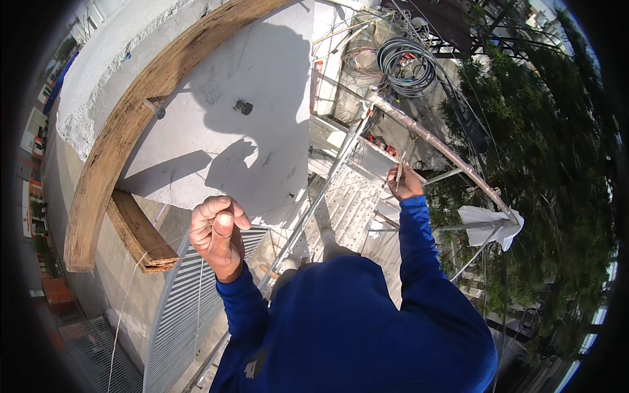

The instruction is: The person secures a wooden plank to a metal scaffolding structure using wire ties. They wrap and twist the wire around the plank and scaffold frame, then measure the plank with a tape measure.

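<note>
From where I stand, this is an outdoor scaffold in hard sunlight, with dark green trees [540, 150] filling the right side and a pale grey concrete slab [275, 78] on the left, the worker's shadow thrown across it.

The thin pale string [138, 263] comes up from below, left of the slab's lower edge, and reaches the left hand [219, 236], which is raised just off that lower edge. Its thumb and fingers are pinched together on the string. A fainter stretch runs on toward the right hand [407, 185]; I cannot tell whether it ends there. That right hand, well apart over the scaffold, grips a slender light-coloured stick-like tool [400, 169], tilted upward between thumb and fingers.

Along the slab's left edge lies a long brown wooden plank [111, 154] with a metal pin [157, 109] jutting from it, and a shorter, split-ended wooden piece [141, 232] sits below near the lower left corner. A dark metal stub [243, 107] stands out of the slab's face.

Farther off, I see a perforated metal walkway [354, 209] underfoot, a rusty scaffold pole [452, 154], a crumpled white cloth [488, 226] by its lower end, and a coil of dark cable [386, 65] beyond the pole's upper end.
</note>
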The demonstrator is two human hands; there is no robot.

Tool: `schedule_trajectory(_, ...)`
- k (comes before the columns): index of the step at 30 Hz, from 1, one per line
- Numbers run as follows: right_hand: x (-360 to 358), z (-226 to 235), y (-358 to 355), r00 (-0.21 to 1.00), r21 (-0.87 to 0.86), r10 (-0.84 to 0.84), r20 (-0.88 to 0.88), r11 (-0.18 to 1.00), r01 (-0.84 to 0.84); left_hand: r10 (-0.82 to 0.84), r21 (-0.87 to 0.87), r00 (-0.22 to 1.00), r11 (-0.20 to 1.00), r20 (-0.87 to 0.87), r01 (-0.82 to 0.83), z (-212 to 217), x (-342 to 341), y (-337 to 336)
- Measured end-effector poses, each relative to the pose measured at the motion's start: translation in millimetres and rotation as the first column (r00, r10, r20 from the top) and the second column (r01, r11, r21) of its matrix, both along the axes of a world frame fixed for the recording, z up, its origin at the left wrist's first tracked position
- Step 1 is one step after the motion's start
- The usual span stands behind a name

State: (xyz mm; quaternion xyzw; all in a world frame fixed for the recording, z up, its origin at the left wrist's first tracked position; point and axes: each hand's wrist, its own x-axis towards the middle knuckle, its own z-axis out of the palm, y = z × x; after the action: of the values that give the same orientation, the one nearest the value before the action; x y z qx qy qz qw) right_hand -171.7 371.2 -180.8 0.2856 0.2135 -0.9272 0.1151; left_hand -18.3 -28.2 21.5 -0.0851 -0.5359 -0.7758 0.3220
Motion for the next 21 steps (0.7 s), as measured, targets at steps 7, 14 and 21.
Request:
schedule_trajectory(7,-26.6,66.1,-47.9,0.939,0.219,-0.295,0.179,0.942,0.254,-0.286,0.015,0.958,0.958,0.033,0.286,4.3,18.8,-1.5)
schedule_trajectory(14,-26.4,13.5,-62.7,0.913,0.935,0.257,-0.317,0.244,0.256,-0.142,-0.139,0.988,0.979,0.058,0.149,22.0,4.3,13.6)
schedule_trajectory(21,76.7,93.9,-58.4,0.321,0.987,0.94,0.119,-0.076,-0.143,0.503,-0.424,0.864,0.783,0.001,-0.455,32.9,-64.7,-13.1)
